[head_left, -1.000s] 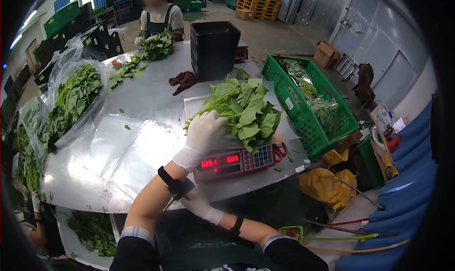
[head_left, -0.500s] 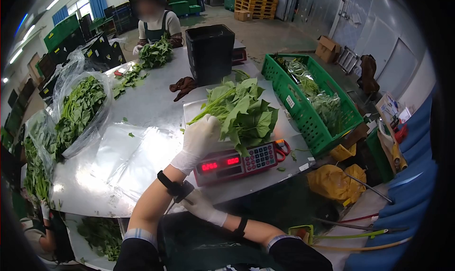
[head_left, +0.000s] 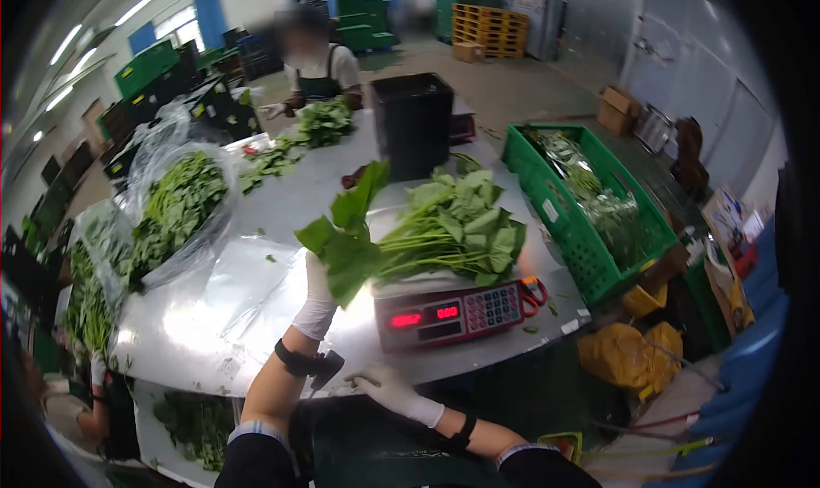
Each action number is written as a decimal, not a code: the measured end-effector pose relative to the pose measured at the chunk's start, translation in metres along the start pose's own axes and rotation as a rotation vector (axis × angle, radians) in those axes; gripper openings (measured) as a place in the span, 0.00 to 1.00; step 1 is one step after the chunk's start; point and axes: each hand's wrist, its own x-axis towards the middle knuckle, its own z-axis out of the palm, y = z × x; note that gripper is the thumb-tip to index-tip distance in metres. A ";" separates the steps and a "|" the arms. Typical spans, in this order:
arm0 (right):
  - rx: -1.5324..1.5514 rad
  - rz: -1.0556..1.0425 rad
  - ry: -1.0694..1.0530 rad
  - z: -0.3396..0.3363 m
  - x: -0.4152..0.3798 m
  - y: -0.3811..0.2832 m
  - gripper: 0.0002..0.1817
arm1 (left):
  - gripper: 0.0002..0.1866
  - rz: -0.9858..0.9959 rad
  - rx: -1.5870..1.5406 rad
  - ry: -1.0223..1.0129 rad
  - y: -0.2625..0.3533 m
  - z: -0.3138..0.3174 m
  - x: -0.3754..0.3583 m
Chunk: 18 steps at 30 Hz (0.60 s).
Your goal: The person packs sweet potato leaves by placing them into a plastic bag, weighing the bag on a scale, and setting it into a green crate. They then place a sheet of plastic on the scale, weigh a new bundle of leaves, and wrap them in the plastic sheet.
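Note:
My left hand (head_left: 314,296), in a white glove, is closed on a few leafy green stems (head_left: 342,236), whose broad leaves hide most of its fingers. Just right of it, a larger bunch of leafy greens (head_left: 457,232) lies on the pan of a red digital scale (head_left: 453,317). The scale's red digits are lit; the left reading is blurred. Also gloved, my right hand (head_left: 395,394) is at the table's front edge below the scale, fingers loosely extended and nothing in them. A small dark device is strapped to my left wrist (head_left: 309,364).
A black bin (head_left: 412,125) stands behind the scale. At the right is a green crate (head_left: 589,206) of bagged greens. Plastic bags of greens (head_left: 184,206) lie at the left, beside flat clear bags (head_left: 243,283). One co-worker (head_left: 320,70) is across the table, another at lower left.
My left hand has moved from over the scale to its left, now holding a few stems while the bunch rests on the pan. My right hand has shifted slightly away from my left wrist. The view has turned.

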 end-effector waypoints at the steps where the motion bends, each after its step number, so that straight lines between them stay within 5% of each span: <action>1: -0.051 -0.130 0.048 -0.003 -0.001 -0.007 0.09 | 0.15 -0.073 -0.221 0.101 0.006 -0.009 -0.008; 2: -0.093 -0.263 0.097 -0.007 -0.002 -0.018 0.10 | 0.15 -0.061 -0.197 0.136 0.018 -0.018 -0.012; 4: -0.020 -0.218 0.123 -0.023 -0.002 -0.046 0.12 | 0.10 -0.027 0.488 0.151 0.037 -0.038 -0.027; 6: -0.118 -0.367 0.296 -0.040 0.005 -0.084 0.13 | 0.10 -0.119 0.148 0.317 0.079 -0.023 -0.045; 10: -0.061 -0.299 0.463 -0.045 0.019 -0.106 0.19 | 0.17 -0.120 0.209 0.330 0.090 -0.027 -0.086; 12: -0.022 -0.196 0.334 -0.045 0.023 -0.114 0.18 | 0.19 -0.102 0.292 0.312 0.106 -0.024 -0.104; 14: 0.014 -0.089 0.211 -0.039 0.019 -0.108 0.17 | 0.21 -0.220 -0.133 0.265 0.114 -0.021 -0.119; 18: -0.034 -0.333 0.274 -0.018 0.016 -0.089 0.16 | 0.21 -0.148 0.226 0.096 0.100 -0.035 -0.149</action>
